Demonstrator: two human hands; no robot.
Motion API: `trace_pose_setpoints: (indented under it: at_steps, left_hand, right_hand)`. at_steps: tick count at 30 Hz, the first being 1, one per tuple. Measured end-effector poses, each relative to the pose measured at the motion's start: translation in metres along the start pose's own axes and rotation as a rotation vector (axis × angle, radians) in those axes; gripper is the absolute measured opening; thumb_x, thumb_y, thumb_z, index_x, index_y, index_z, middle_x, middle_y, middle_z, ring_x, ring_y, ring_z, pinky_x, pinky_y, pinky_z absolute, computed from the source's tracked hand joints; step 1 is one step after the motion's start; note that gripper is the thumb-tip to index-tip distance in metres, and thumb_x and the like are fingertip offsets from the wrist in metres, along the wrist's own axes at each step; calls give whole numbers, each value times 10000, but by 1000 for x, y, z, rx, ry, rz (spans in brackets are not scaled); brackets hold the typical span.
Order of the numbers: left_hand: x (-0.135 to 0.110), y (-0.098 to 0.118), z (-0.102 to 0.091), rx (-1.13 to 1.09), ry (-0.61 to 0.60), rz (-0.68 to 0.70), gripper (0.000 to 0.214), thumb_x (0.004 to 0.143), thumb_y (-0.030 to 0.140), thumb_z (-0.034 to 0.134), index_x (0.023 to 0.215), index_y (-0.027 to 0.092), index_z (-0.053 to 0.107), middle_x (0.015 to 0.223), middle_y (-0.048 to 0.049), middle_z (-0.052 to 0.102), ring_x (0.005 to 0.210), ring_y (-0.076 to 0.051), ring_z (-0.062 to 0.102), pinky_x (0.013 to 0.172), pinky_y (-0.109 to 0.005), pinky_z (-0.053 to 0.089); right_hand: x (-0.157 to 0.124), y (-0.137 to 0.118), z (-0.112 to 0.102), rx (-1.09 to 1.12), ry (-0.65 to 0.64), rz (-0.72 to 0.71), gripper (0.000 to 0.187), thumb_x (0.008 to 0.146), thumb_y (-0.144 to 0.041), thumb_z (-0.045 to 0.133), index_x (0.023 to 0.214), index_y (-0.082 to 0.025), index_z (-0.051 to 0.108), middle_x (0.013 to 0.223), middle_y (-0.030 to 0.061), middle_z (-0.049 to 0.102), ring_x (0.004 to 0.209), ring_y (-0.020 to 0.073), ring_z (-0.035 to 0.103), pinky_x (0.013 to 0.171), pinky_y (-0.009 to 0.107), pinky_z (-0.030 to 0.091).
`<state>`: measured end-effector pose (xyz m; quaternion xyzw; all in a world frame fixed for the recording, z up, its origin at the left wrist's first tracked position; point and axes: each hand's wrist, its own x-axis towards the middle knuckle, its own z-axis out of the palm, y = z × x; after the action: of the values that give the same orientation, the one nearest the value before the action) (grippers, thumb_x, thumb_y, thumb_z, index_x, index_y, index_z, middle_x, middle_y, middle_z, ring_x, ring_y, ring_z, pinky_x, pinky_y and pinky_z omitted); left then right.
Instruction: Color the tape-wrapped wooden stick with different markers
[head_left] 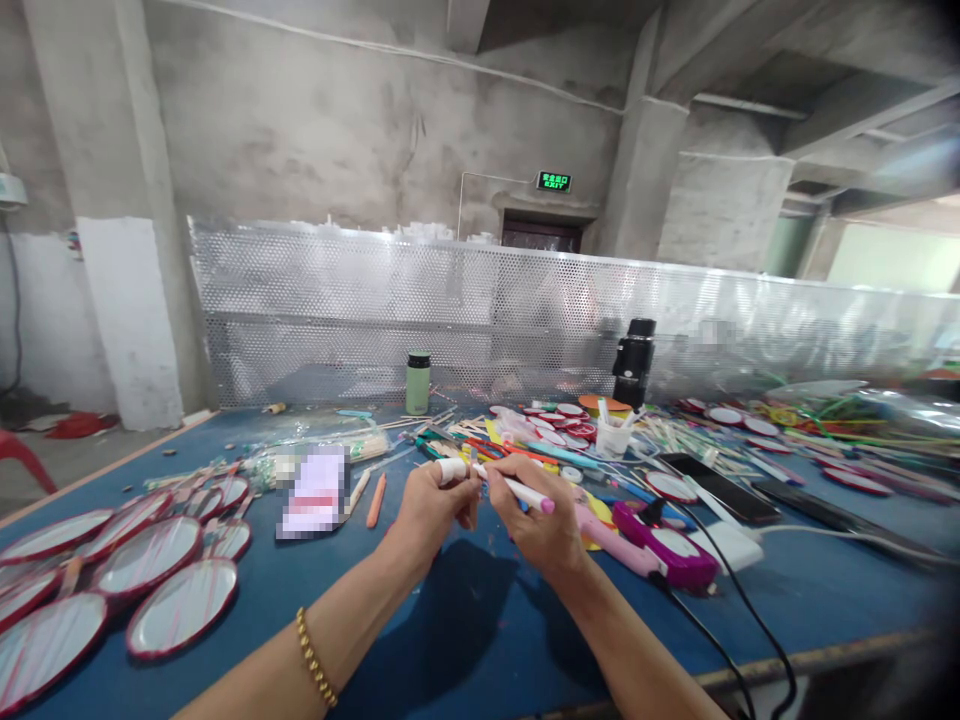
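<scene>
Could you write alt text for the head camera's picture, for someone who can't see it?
A person's left hand and right hand meet over a cluttered blue table, the right holding a white pen-like tool with a purple end. Red-rimmed discs lie at left; a green bottle and a black flask stand at the back.

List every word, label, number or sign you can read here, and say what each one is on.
"安全出口": green sign on the wall
"EXIT": same sign, lower line
Green bottle: faint mark near the base, too small to read
Black flask: pale round mark, too small to read
White pen in the right hand: no lettering can be made out
</scene>
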<state>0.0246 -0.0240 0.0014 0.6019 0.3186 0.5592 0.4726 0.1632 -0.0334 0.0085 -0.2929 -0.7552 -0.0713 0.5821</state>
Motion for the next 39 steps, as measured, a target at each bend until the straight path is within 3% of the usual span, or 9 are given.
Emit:
trace_pose_setpoints:
  at_steps: [10, 20, 27, 39]
  left_hand:
    - [1, -1, -1, -9, -8, -7, 198, 686, 322, 652, 594, 160, 586, 415, 32, 540, 391, -94, 459, 444, -214, 411]
    - [-1, 0, -1, 4, -7, 2, 212, 706, 272, 622, 532, 167, 558, 416, 21, 552, 403, -92, 470, 459, -208, 412]
    - [1, 1, -1, -6, -9, -6, 206, 690, 318, 655, 575, 159, 591, 415, 25, 542, 392, -96, 464, 442, -214, 407]
    - [0, 1, 0, -13, -13, -5, 229, 692, 325, 656, 556, 163, 569, 410, 27, 534, 398, -97, 462, 453, -220, 404]
  right_hand:
    - [0, 1, 0, -16, 55, -32, 119, 878, -176, 543, 785, -194, 615, 666, -15, 631, 564, 92, 568, 555, 198, 443]
    - [-1, 1, 0, -4, -3, -5, 139, 882, -203, 532, 780, -190, 626, 651, -10, 629, 549, 96, 562, 542, 211, 434]
    - [-1, 0, 0, -13, 42, 0, 135, 886, -201, 529, 783, -198, 616, 657, -11, 622, 543, 98, 546, 534, 212, 442]
    - [-1, 1, 0, 12, 3, 14, 142, 889, -208, 525, 788, -189, 623, 663, -8, 629, 561, 99, 565, 554, 211, 454]
